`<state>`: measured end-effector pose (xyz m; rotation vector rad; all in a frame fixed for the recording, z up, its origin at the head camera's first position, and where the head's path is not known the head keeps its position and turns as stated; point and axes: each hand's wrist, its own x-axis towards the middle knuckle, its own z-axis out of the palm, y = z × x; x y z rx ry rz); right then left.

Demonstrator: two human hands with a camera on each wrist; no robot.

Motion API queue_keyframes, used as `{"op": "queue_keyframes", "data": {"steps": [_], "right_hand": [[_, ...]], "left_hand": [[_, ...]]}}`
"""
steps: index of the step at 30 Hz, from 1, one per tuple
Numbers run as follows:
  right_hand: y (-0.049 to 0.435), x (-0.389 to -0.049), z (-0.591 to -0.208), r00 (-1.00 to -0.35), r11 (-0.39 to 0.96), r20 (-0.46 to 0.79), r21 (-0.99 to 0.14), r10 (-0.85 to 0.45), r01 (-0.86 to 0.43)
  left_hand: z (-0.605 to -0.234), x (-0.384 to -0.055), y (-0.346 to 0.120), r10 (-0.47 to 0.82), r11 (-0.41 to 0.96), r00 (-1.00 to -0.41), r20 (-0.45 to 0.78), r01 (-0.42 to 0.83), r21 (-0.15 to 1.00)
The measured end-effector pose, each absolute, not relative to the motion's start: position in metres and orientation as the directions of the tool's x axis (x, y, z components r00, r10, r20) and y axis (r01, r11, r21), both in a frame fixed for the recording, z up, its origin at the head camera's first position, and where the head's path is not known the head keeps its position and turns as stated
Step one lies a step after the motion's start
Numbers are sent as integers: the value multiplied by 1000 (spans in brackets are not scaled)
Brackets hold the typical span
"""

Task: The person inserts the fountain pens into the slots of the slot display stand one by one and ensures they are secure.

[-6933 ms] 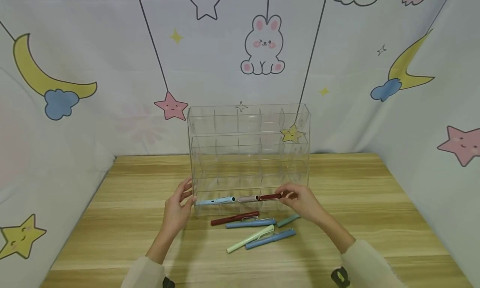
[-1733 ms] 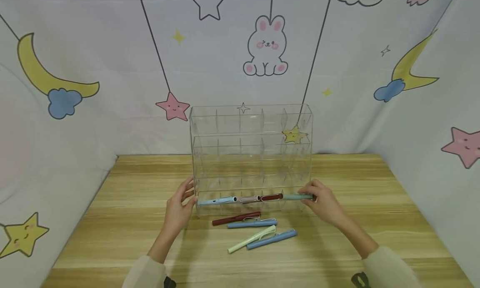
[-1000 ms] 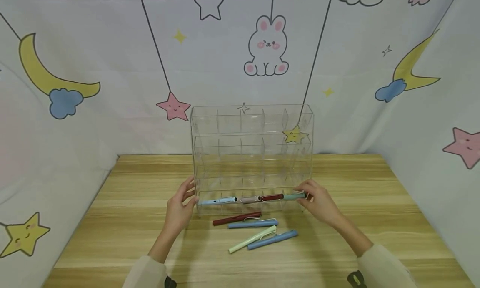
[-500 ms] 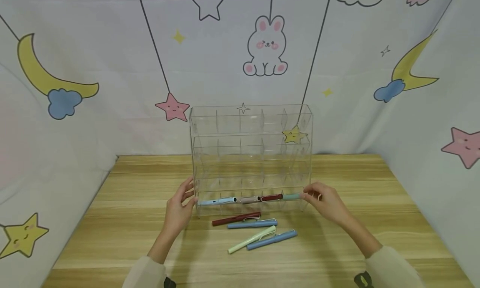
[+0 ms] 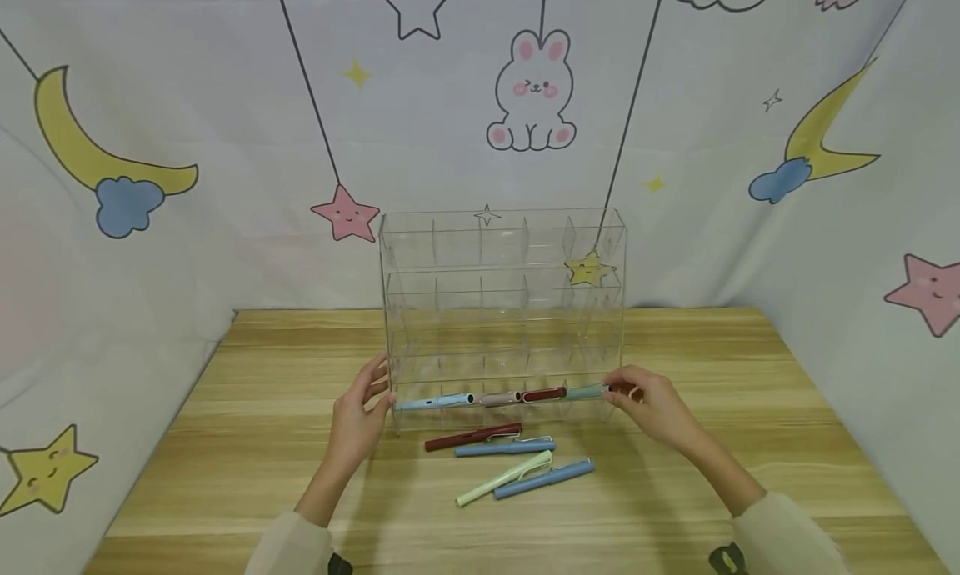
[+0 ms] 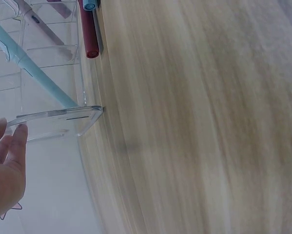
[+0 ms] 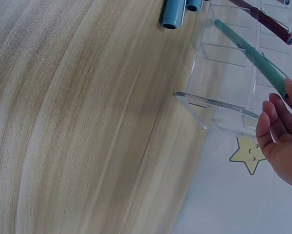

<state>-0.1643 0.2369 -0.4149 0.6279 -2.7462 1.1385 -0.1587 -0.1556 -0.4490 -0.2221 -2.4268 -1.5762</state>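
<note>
A clear acrylic rack (image 5: 504,320) with tiers of small compartments stands upright on the table. My left hand (image 5: 358,415) holds its left side panel (image 6: 63,114) between thumb and fingers. At the rack's lower right, my right hand (image 5: 651,400) pinches the end of a green pen (image 7: 255,57), its thumb on the pen and the other fingers curled by the right side panel. That pen slants inside the bottom tier. Left of it in the same tier lie a dark red pen (image 5: 543,394), a greyish-pink pen (image 5: 499,398) and a light blue pen (image 5: 435,402).
In front of the rack, on the wooden table (image 5: 247,467), lie another dark red pen (image 5: 471,437), a blue pen (image 5: 504,447), a pale green pen (image 5: 501,480) and a second blue pen (image 5: 543,479). A patterned white curtain (image 5: 435,125) hangs behind and at both sides.
The green pen has gone from the table into the bottom tier and shifted slightly left there. My right hand moved right, from the dark red pen to the green one; my left hand stayed.
</note>
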Motion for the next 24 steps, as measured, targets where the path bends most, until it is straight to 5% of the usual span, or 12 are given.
{"op": "queue_keyframes", "data": {"steps": [15,24], "right_hand": [[238,-163,-416,-913,633,236,-661,-333,-402],[245,-158,-427,-922,635,95,-699,-374,-329]], "left_hand": [[-449,-159,-155,-3,415,-950,313,283,865],[-448,-159,-155,-4,409,-957,291,264,874]]}}
